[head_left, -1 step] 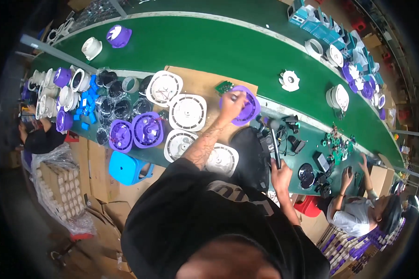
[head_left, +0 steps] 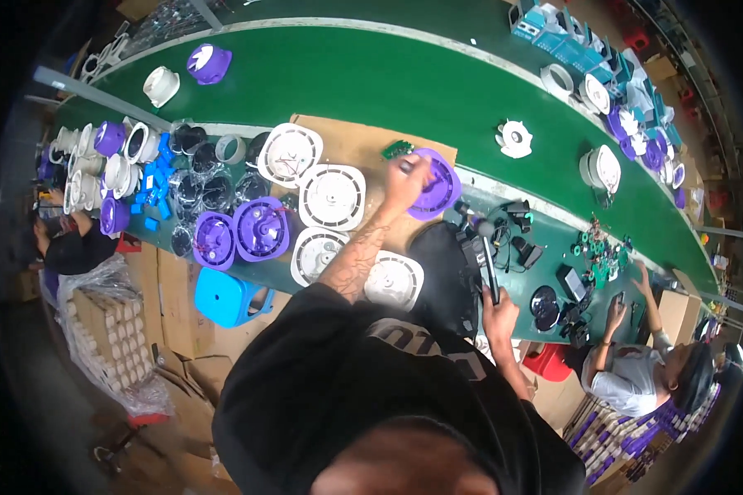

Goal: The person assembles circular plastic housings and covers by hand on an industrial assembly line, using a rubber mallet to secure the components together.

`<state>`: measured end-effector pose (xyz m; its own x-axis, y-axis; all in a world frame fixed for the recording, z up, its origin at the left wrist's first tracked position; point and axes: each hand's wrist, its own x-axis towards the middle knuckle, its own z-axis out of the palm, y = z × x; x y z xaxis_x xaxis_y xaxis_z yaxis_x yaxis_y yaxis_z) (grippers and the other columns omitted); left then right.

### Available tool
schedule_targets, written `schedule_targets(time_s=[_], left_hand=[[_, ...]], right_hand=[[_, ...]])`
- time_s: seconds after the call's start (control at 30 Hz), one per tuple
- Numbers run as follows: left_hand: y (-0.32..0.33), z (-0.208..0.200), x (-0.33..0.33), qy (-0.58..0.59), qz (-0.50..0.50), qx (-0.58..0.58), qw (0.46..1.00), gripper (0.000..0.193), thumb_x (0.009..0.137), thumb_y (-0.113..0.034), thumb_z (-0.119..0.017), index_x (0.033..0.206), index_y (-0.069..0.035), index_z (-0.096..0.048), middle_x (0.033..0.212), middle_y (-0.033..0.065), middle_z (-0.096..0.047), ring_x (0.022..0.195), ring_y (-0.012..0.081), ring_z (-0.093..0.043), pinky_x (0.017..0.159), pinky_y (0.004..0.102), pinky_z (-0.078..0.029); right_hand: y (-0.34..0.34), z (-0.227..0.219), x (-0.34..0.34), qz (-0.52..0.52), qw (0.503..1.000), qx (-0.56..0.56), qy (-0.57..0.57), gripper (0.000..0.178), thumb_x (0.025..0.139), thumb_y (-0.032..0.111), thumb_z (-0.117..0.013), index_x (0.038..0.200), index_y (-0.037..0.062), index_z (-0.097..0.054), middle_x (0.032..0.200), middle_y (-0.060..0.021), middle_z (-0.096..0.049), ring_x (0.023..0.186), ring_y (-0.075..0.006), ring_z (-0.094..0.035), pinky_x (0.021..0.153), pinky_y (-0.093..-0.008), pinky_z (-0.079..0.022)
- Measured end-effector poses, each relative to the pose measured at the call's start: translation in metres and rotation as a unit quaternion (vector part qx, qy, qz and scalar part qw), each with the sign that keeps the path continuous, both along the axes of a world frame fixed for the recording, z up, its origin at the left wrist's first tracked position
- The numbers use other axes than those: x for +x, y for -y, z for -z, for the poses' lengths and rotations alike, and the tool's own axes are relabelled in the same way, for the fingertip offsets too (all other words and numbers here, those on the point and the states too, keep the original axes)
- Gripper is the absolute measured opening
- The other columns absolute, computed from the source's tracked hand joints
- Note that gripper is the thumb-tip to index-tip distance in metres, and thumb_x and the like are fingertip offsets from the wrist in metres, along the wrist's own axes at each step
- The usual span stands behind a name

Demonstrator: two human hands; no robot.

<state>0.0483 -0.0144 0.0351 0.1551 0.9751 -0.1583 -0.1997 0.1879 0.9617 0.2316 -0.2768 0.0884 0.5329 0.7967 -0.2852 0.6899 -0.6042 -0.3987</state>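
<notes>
My left hand (head_left: 404,186) is closed over the left part of a purple round-cornered plastic housing (head_left: 445,186). A small dark thing shows at its fingers, too unclear to name. Beside that hand lies a green circuit board (head_left: 397,149). My right hand (head_left: 499,316) is wrapped round a long, thin, dark-handled tool (head_left: 489,268), which points away from me. A rounded grey end shows near the tool's far tip; whether it belongs to it I cannot tell. White housings (head_left: 332,196) and purple housings (head_left: 262,231) with wires lie left of my left forearm.
Cardboard (head_left: 355,136) lies under the work, beside a green conveyor belt (head_left: 322,78) carrying a few parts. Black adapters and cables (head_left: 527,253) lie to the right. A blue stool (head_left: 227,295) stands at left. A co-worker (head_left: 627,375) works at the right, another person at far left.
My left hand has shifted slightly left and down over the purple housing. The tool in my right hand has dropped a little toward me.
</notes>
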Motion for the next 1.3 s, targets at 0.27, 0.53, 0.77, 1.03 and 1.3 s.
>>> schedule_targets(time_s=[0.27,0.53,0.77,1.03,1.3], left_hand=[[0.02,-0.001,-0.062,0.019,-0.109,-0.109,0.988,0.037,0.09,-0.023,-0.061,0.06,-0.01,-0.045,0.049,0.0001,-0.043,0.039,0.0121,-0.04,0.039,0.028,-0.032],[0.054,-0.009,-0.064,0.036,-0.056,-0.218,0.974,0.021,0.09,-0.023,-0.06,0.083,-0.003,-0.059,0.056,0.0007,-0.047,0.041,0.0087,-0.036,0.038,0.0256,-0.025],[0.05,0.02,-0.048,-0.088,-0.005,-0.057,0.994,0.028,0.09,-0.019,-0.062,0.11,-0.001,-0.066,0.086,0.0069,-0.07,0.078,0.014,-0.064,0.071,0.027,-0.049],[0.023,0.015,-0.027,-0.273,0.07,0.014,0.959,0.033,0.085,-0.03,-0.067,0.102,-0.002,-0.066,0.091,0.0158,-0.069,0.085,0.0285,-0.066,0.077,0.0366,-0.05],[0.011,-0.024,-0.025,-0.351,0.28,0.288,0.846,0.025,0.074,0.003,-0.059,0.098,-0.004,-0.062,0.091,0.0178,-0.065,0.086,0.0349,-0.064,0.073,0.0405,-0.049]], right_hand=[[0.01,0.04,0.022,-0.154,0.982,0.056,0.089,0.052,0.073,0.033,-0.077,0.112,0.0039,-0.058,0.104,-0.019,-0.056,0.097,-0.0385,-0.055,0.082,-0.0446,-0.045],[-0.201,0.07,-0.023,-0.531,0.821,0.162,0.13,0.065,0.074,0.026,-0.075,0.128,0.0014,-0.049,0.129,-0.0166,-0.049,0.131,-0.0334,-0.038,0.113,-0.0477,-0.022],[-0.224,0.035,-0.02,-0.433,0.883,0.155,-0.097,0.051,0.077,0.034,-0.072,0.111,-0.002,-0.061,0.11,-0.0198,-0.06,0.106,-0.0341,-0.057,0.099,-0.0431,-0.04],[-0.222,0.028,0.006,-0.138,0.954,0.144,-0.222,0.053,0.081,0.047,-0.066,0.091,-0.0045,-0.067,0.076,-0.0192,-0.067,0.069,-0.0258,-0.066,0.068,-0.0371,-0.05],[-0.239,0.009,0.025,-0.194,0.961,0.157,-0.118,0.061,0.077,0.057,-0.065,0.082,-0.0046,-0.068,0.07,-0.0224,-0.065,0.066,-0.0351,-0.066,0.064,-0.0407,-0.051]])
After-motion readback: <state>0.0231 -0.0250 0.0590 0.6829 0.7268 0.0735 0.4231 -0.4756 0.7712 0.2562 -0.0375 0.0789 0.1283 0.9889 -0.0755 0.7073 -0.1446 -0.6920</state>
